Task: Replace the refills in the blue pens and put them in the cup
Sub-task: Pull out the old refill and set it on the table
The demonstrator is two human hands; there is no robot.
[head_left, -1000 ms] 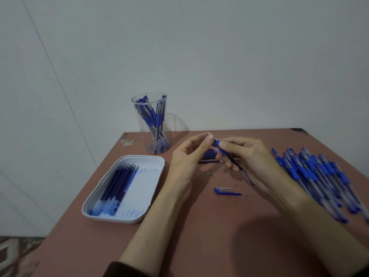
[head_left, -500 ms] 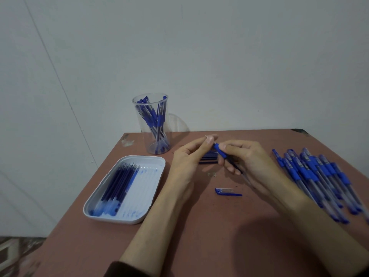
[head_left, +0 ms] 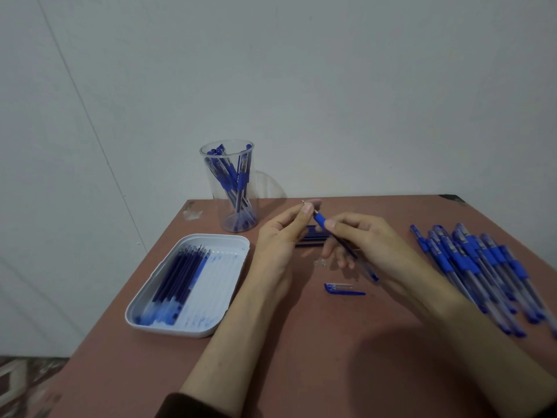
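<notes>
Now the left hand (head_left: 280, 239) and the right hand (head_left: 373, 245) hold one blue pen (head_left: 320, 220) together above the middle of the table (head_left: 301, 357). The left thumb and forefinger pinch the front end of the pen. The right hand grips the barrel just behind the blue rubber part, with its fingers curled around it. The pen lies slanted, its front end up and to the left, its back end low and near the right palm.

Compared with one second ago, a thin metal point (head_left: 302, 201) now shows beyond the left fingertips; before, it was hidden by them. Both hands have also moved a little to the left and away from the person. I cannot tell whether the left fingers hold the refill itself or the nose of the pen.

The pen cap (head_left: 343, 289) lies on the table just below the hands, in the same place as before. Behind the hands lies a small stack of loose refills (head_left: 313, 236), partly hidden. The clear cup (head_left: 211, 182) stands at the far edge of the table with several finished pens (head_left: 232, 182) in it. The white tray (head_left: 168, 330) at the left holds a row of dark refills (head_left: 177, 276). At the right, many more blue pens (head_left: 470, 260) lie side by side.
</notes>
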